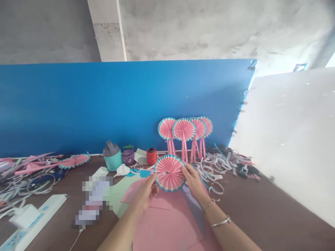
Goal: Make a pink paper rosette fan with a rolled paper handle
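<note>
Flat pink paper sheets [167,226] covered part of the brown tabletop [248,212] at the bottom centre of the frame. Just above, a round pleated pink paper fan with a blue rim [171,174] was held up below the frame's middle. The right hand [195,181] pinched its right edge between the fingers; the left hand [145,190] met its left edge, its grip impossible to tell. Spread into a disc, its folding seemed done; no long legs showed beneath, so that part looked unfinished. Beyond, right of centre, four similar pink paper fans [184,129] on pink legs [184,150], apparently complete, stood before a smooth blue panel [104,104].
</note>
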`<action>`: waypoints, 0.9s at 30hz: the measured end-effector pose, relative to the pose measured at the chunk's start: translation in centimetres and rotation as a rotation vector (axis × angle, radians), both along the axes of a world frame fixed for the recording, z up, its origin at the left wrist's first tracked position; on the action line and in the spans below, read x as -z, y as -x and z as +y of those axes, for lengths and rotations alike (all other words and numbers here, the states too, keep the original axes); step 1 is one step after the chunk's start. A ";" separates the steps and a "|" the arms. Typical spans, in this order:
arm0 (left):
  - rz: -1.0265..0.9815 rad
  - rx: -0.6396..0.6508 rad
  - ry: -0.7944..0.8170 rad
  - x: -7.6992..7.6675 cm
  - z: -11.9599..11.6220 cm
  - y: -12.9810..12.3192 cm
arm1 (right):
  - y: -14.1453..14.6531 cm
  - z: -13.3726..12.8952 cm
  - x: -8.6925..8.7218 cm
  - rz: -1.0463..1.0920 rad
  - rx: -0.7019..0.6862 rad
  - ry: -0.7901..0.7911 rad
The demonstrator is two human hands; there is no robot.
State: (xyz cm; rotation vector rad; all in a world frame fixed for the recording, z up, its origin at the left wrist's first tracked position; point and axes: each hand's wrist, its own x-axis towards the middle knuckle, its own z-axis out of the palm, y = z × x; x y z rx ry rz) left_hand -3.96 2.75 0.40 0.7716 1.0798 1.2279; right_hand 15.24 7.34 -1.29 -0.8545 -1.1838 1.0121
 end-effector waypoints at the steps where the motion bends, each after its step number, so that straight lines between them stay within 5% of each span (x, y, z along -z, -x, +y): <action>1: -0.019 -0.003 0.001 0.0 0.1 0.0 | 0.0 0.0 0.0 0.004 0.002 0.000; 20: -0.138 -0.088 -0.014 0.2 0.4 0.2 | 0.0 -0.2 0.1 -0.028 0.032 0.047; 24: -0.138 -0.103 -0.007 0.5 0.6 0.2 | 0.1 -1.0 -0.5 -0.250 0.227 -0.085; 27: -0.120 -0.114 -0.001 0.8 0.8 0.4 | 0.2 -1.9 -1.2 -0.543 0.463 -0.381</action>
